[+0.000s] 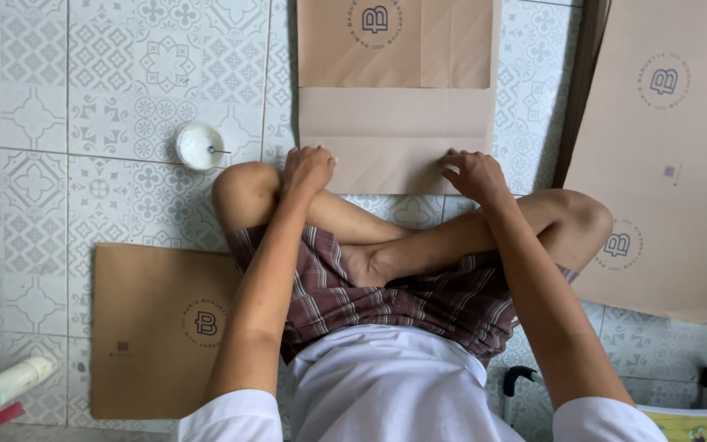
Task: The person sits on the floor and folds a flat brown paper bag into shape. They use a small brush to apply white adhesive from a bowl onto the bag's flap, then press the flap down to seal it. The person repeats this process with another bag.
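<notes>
I sit cross-legged on a patterned tile floor. A flat brown paper bag lies in front of my knees, its lower part folded up into a band. My left hand presses with curled fingers on the near left corner of that fold. My right hand presses on the near right corner, fingers bent onto the paper. Neither hand lifts the bag off the floor.
A small white dish with a thin stick in it stands left of the bag. A finished brown bag lies by my left thigh. A stack of brown sheets covers the right. A white tube lies at bottom left.
</notes>
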